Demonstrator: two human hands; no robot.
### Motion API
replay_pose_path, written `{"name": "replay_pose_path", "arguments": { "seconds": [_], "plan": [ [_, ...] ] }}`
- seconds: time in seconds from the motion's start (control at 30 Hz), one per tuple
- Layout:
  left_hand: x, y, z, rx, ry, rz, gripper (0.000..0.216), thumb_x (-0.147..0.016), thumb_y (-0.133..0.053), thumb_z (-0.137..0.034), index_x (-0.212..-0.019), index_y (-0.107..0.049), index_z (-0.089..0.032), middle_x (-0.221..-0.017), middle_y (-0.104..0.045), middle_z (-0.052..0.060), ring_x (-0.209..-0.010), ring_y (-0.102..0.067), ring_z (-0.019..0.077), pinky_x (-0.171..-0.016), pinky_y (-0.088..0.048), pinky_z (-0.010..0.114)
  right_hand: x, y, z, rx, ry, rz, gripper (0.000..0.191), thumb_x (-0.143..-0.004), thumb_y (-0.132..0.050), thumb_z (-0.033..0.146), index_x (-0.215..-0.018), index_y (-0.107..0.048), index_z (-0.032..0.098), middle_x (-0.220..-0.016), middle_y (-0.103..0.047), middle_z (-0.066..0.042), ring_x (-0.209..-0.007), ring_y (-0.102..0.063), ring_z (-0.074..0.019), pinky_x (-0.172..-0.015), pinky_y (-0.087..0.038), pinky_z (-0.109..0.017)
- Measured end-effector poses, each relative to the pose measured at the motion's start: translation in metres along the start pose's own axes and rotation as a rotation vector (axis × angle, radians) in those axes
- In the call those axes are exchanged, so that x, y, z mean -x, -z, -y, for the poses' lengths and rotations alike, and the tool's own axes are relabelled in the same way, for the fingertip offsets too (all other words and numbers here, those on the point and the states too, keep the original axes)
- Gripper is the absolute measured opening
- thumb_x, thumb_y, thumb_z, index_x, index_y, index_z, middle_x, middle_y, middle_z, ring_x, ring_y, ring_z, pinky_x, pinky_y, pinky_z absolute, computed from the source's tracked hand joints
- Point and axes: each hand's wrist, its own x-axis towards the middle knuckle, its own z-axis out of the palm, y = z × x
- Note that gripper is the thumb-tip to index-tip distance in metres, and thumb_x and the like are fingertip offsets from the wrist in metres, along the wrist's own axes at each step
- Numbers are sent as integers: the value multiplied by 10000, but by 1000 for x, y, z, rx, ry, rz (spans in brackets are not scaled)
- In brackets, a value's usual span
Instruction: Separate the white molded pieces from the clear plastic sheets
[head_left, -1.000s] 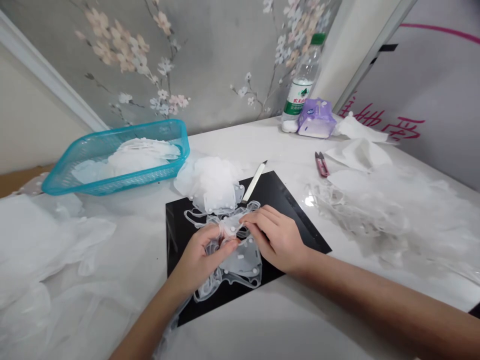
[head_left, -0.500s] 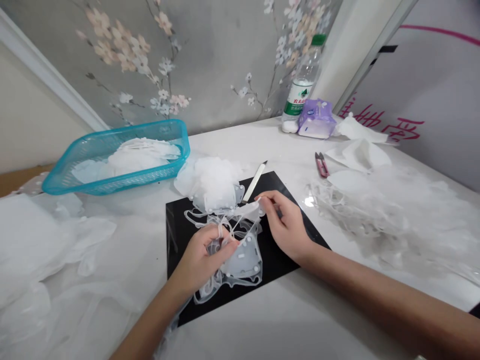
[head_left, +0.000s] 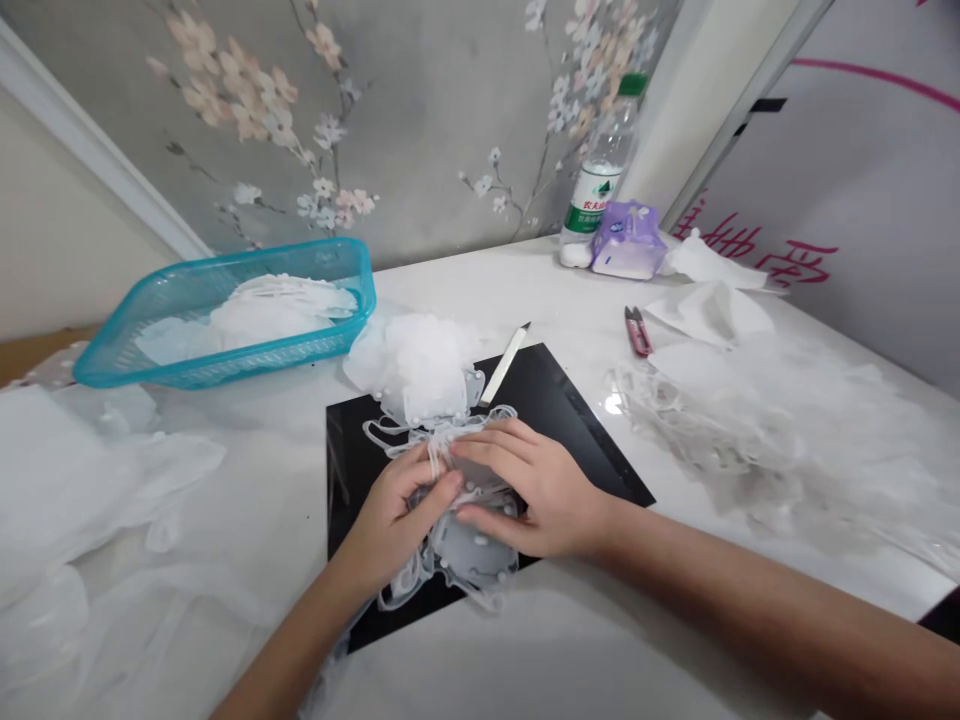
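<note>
My left hand (head_left: 401, 515) is closed on a bundle of thin translucent white strips (head_left: 441, 452), some looped round its fingers. My right hand (head_left: 544, 490) reaches over the same bundle from the right. Its fingers and thumb curl round a translucent white sheet piece, mostly hidden under the hand. Just below lies a frosted piece with white dots (head_left: 476, 550), loose strips round its edge, on a black mat (head_left: 600, 460). Behind my hands, a fluffy pile of white sheets (head_left: 424, 360) overlaps the mat's far edge.
A slim pale tool with a dark pointed tip (head_left: 506, 365) rests at the mat's far edge. Pink thread snips (head_left: 638, 332) lie farther right. A blue basket (head_left: 225, 372) holds white pieces. Translucent scraps (head_left: 795, 440) spread right, white sheets (head_left: 82, 480) left; a bottle (head_left: 600, 185) stands behind.
My right hand has come down and left from a stretched-out white strip to the bundle beside my left hand. My left hand stays closed in nearly the same place.
</note>
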Motion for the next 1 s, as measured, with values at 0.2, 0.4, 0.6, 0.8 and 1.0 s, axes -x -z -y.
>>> {"name": "replay_pose_path", "arguments": {
  "seconds": [0.2, 0.4, 0.6, 0.8, 1.0],
  "plan": [
    [-1, 0, -4, 38, 37, -31, 188, -843, -497, -303, -718, -559, -176, -760, -542, 13, -783, -520, 159, -778, -417, 248, 2, -2, -7, -30, -24, 7, 362, -835, -578, 321, -1151, -509, 158, -1048, -649, -88, -919, -575, -176, -808, -501, -323],
    [0, 3, -2, 103, 70, 0, 196, -853, -487, -316, -724, -534, -175, -736, -516, -1, -748, -495, 143, -738, -406, 234, 0, -1, -7, -137, -100, -60, 160, -877, -509, 193, -1024, -570, 179, -924, -673, -54, -833, -591, -144, -765, -489, -289],
    [0, 2, 0, 128, 85, 6, 192, -813, -498, -259, -641, -459, -182, -707, -464, -14, -724, -477, 137, -763, -411, 255, 1, -1, -5, -121, -347, -232, 107, -888, -462, 213, -816, -536, 182, -747, -598, -31, -700, -554, -128, -644, -451, -247],
    [-1, 1, -2, 115, 60, -10, 193, -748, -481, -207, -569, -412, -184, -706, -468, 3, -735, -480, 147, -779, -421, 269, 1, -1, -10, -246, -673, -416, 209, -911, -412, 341, -791, -492, 189, -659, -489, 22, -575, -457, -96, -540, -396, -219],
    [-3, 1, -5, 29, 49, -51, 179, -702, -455, -164, -533, -397, -182, -695, -482, 8, -702, -471, 149, -679, -383, 248, -1, 3, -19, -328, -856, -612, 279, -871, -462, 449, -781, -495, 187, -677, -474, 18, -621, -454, -107, -588, -406, -232]
  ]
}}
